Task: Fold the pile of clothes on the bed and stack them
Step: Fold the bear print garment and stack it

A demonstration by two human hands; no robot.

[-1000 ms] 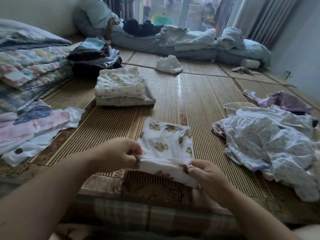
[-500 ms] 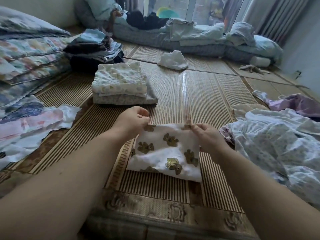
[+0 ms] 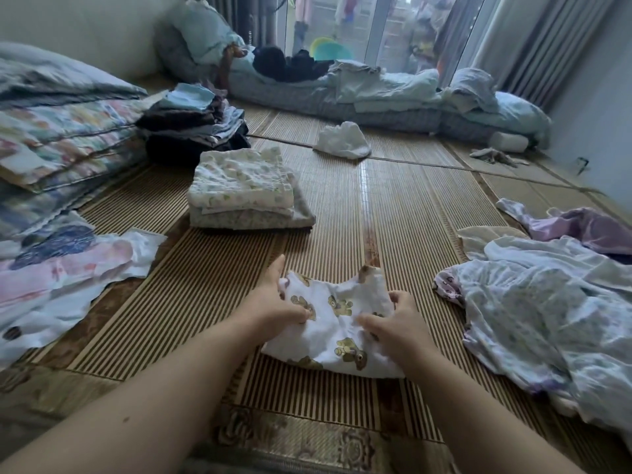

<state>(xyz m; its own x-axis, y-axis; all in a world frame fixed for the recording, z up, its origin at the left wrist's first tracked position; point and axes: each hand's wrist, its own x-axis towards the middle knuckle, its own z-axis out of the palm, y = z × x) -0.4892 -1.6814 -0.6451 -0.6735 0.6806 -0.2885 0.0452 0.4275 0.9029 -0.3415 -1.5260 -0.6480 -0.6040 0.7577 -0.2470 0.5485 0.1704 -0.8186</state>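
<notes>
Both hands have drawn back from the far edge of the bear-print garment (image 3: pixel 337 325) to its middle, and the cloth, flat half a second ago, is now bunched between them.

Left hand (image 3: pixel 273 302): lower centre of the frame, on the garment's left side. Fingers are curled into the fabric and grip it; one digit points straight up past the cloth's edge.

Right hand (image 3: pixel 398 325): on the garment's right side. Fingertips (image 3: pixel 367 323) are bent down onto the cloth, thumb above them, with fabric gathered between.

Garment: lies on the striped mat (image 3: pixel 410 217) at lower centre, near edge flat, far right corner raised.

Folded stack (image 3: pixel 239 189): left of centre, well apart from the hands. A dark folded stack (image 3: pixel 195 131) sits behind it.

Unfolded pile (image 3: pixel 547 302): right side of the frame, near the right hand, not touching it.

Floral cloth (image 3: pixel 68 268): spread flat at the left edge.
</notes>
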